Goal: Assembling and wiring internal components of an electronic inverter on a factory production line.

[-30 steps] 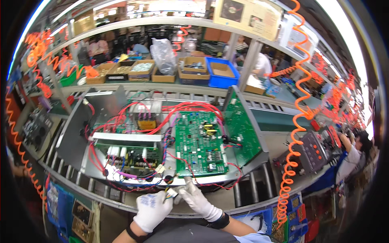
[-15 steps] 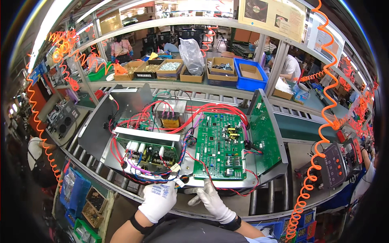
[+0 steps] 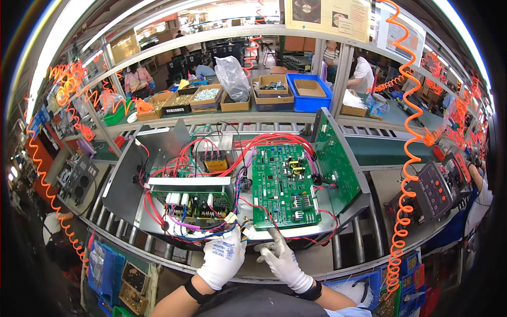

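An opened metal chassis (image 3: pixel 141 199) holds circuit boards and looms of coloured wire. My left hand (image 3: pixel 224 260), in a white glove, is at its front edge, fingers closed around a small bundle of wires (image 3: pixel 245 229); the fingertips are partly hidden. Just to the right, my right hand (image 3: pixel 284 267), also gloved, has its index finger stretched to the front edge below a flat green circuit board (image 3: pixel 282 185). Its thumb is apart and nothing shows in its grasp. A thin red wire (image 3: pixel 264 207) crosses that board's left side. Another green board (image 3: pixel 335 161) stands upright at the right.
The chassis rests on a roller conveyor (image 3: pixel 364 224). Behind it, a shelf carries cardboard boxes of small parts (image 3: pixel 206 95) and a blue bin (image 3: pixel 310 94). Orange coiled hoses (image 3: pixel 409 158) hang on both sides. Blue parts bins (image 3: pixel 103 269) sit at lower left; other people work beyond.
The view has shifted, so background things appear farther left. My left hand has come closer to the wire bundle at the front edge. My right hand stays by the board's front edge.
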`<state>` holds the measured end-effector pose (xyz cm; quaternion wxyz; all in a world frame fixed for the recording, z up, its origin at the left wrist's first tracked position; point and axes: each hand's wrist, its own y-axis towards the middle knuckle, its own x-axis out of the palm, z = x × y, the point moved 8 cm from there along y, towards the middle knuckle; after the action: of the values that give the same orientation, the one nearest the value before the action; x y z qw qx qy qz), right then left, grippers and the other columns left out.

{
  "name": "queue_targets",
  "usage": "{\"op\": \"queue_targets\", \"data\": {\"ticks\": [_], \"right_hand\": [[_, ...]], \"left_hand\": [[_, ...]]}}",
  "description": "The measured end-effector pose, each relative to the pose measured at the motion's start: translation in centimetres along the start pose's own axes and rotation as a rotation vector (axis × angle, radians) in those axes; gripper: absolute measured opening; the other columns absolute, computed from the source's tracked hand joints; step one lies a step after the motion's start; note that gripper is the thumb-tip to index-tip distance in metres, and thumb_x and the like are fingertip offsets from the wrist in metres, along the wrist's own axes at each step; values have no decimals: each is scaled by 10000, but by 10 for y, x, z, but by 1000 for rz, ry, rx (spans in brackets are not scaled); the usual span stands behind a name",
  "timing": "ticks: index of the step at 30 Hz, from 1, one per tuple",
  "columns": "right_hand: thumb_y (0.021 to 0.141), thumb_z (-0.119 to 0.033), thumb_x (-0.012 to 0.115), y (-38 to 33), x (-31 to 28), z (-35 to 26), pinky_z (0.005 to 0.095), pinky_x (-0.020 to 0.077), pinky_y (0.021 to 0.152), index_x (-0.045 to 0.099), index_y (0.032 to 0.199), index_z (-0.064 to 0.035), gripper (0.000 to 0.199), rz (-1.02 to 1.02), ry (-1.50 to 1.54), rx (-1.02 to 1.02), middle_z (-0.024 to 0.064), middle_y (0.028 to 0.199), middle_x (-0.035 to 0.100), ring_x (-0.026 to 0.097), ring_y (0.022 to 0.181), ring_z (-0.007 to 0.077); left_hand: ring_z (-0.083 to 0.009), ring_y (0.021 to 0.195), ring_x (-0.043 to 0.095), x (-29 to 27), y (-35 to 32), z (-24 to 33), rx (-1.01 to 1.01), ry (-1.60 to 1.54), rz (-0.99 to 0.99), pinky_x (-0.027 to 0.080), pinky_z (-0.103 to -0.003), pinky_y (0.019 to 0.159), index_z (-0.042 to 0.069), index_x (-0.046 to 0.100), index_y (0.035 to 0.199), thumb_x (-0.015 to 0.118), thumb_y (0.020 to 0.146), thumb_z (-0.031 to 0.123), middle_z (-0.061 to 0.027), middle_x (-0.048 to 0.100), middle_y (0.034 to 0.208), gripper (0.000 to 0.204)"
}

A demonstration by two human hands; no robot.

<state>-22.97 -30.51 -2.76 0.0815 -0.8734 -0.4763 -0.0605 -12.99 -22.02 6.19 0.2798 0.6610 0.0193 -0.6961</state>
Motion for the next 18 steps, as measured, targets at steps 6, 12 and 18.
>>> {"op": "queue_targets", "data": {"ticks": [6,12,18], "right_hand": [[957,-99,518,2,1,-5,275,514,756,254,1431,58,565,65,3,-36,187,1030,627,627,813,154],[937,-131,551,-4,-3,1,224,504,698,503,1296,50,405,186,-40,-100,69,944,665,624,786,85],[917,-104,563,-17,-25,-10,247,515,647,300,1455,21,612,333,-522,-159,90,887,659,621,707,114]], "left_hand": [[-247,528,639,1,13,-6,59,-35,68,476,-390,490,28,566,1121,636,872,207,-57,630,608,314],[-278,560,636,16,21,-13,48,-95,-86,478,-419,527,90,560,1068,562,905,177,-65,630,625,185],[-288,659,662,18,15,-34,-16,-166,-229,496,-448,585,84,576,1119,526,902,151,-91,662,729,233]]}}
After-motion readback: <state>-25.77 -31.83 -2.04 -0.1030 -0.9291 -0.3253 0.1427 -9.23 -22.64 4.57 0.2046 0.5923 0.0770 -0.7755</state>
